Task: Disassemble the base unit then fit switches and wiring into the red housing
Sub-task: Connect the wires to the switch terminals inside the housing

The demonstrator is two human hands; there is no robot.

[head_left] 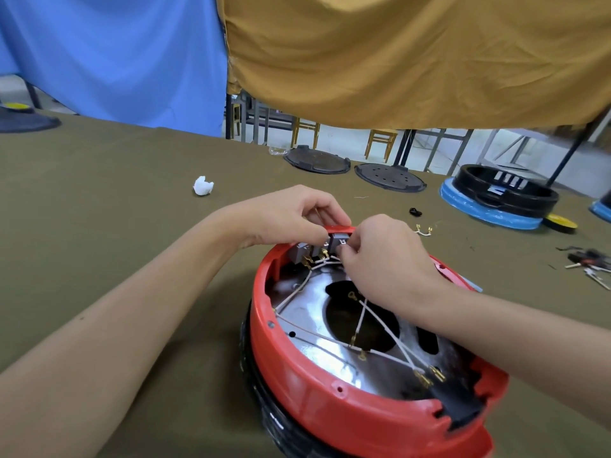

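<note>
The round red housing (317, 388) lies upside down on the olive cloth, its shiny metal plate (314, 345) facing up. Grey switches (339, 241) sit in a row inside its far rim. White wires (380, 338) with brass terminals cross the plate and run up to the switches. My left hand (291, 216) reaches over the far rim, fingers curled on the rim and the switches there. My right hand (380, 256) pinches a wire end at the rightmost grey switch. A black socket (459, 401) sits in the near right rim.
A crumpled white tissue (203, 186) lies to the far left. Two black round lids (317, 160) (390, 177) sit at the table's far edge. A black ring on a blue base (499, 196), a yellow disc (562, 223), loose wires (423, 230) and small tools (588, 262) lie right.
</note>
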